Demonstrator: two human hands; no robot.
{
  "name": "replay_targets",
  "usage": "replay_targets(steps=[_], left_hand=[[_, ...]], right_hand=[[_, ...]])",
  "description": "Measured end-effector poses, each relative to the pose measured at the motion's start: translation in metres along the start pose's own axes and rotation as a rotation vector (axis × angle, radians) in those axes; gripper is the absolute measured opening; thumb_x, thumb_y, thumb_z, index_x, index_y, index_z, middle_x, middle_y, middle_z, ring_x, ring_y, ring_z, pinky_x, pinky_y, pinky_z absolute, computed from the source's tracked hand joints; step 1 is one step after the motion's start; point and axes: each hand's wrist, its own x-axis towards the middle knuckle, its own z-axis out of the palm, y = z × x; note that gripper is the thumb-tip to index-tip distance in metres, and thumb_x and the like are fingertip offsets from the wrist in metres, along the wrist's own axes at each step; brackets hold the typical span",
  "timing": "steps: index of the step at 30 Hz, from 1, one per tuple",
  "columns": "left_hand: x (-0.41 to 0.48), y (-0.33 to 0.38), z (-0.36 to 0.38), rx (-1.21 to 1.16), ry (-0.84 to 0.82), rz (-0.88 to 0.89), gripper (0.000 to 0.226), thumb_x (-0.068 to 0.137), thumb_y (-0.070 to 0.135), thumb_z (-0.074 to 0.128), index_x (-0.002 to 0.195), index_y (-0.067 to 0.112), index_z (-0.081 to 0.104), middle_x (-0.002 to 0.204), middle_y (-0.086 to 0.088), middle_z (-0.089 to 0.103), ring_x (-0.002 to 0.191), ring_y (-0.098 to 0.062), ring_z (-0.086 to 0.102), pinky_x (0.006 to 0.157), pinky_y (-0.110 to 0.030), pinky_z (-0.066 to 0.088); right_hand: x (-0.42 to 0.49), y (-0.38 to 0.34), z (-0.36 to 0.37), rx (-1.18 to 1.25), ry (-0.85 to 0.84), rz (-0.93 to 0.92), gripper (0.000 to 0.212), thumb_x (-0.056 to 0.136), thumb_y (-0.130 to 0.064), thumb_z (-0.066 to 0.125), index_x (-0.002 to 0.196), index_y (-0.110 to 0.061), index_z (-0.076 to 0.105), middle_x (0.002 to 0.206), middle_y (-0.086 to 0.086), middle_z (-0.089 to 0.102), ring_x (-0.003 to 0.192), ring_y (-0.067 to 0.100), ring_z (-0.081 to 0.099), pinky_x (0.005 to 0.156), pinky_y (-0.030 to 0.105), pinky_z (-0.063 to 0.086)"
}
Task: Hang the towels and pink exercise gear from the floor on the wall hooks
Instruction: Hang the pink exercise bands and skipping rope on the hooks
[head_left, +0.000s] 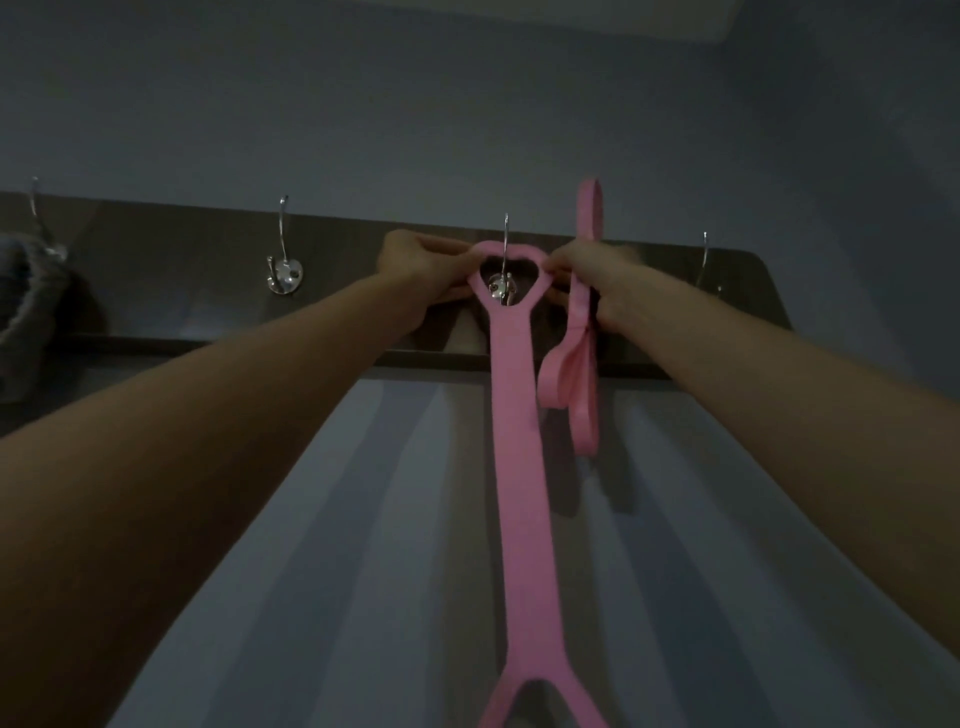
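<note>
A long pink resistance band (514, 447) hangs down the wall. Its top loop is spread open around a chrome wall hook (503, 283) on the dark wooden rack (171, 291). My left hand (415, 267) pinches the loop's left side. My right hand (597, 283) pinches the loop's right side and also holds a thinner pink loop band (584, 332), which sticks up above the rack and droops below my hand. A grey towel (28, 306) hangs on the far-left hook (36, 218).
Two other chrome hooks on the rack are bare, one (283, 265) left of my hands and one (704, 265) at the right end. The blue-grey wall (415, 104) fills the view above and below the rack.
</note>
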Motion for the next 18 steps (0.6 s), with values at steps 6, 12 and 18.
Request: replay_targets(steps=[6, 12, 18], left_hand=[[0.003, -0.009, 0.009, 0.324, 0.186, 0.171, 0.032, 0.076, 0.026, 0.076, 0.103, 0.01, 0.07, 0.099, -0.006, 0.071, 0.082, -0.014, 0.067, 0.078, -0.032, 0.058], [-0.008, -0.021, 0.007, 0.499, 0.226, 0.239, 0.03, 0.075, 0.034, 0.075, 0.102, 0.022, 0.072, 0.101, 0.002, 0.073, 0.09, -0.014, 0.068, 0.084, -0.037, 0.056], [-0.029, -0.028, 0.007, 0.674, 0.198, 0.427, 0.031, 0.085, 0.03, 0.063, 0.116, 0.022, 0.063, 0.113, -0.002, 0.063, 0.1, -0.018, 0.061, 0.086, -0.038, 0.053]], right_hand=[[0.003, 0.004, 0.005, -0.269, 0.146, -0.096, 0.014, 0.074, 0.004, 0.064, 0.082, 0.0, 0.054, 0.083, 0.013, 0.063, 0.076, 0.025, 0.068, 0.075, 0.038, 0.06], [-0.004, 0.018, -0.005, -0.383, 0.202, -0.137, 0.041, 0.07, -0.016, 0.077, 0.106, -0.001, 0.062, 0.096, 0.009, 0.067, 0.083, 0.022, 0.067, 0.068, 0.029, 0.055], [-0.028, 0.022, -0.02, -0.519, 0.157, -0.239, 0.045, 0.073, -0.036, 0.076, 0.1, -0.003, 0.062, 0.094, 0.009, 0.064, 0.082, 0.019, 0.061, 0.056, 0.024, 0.047]])
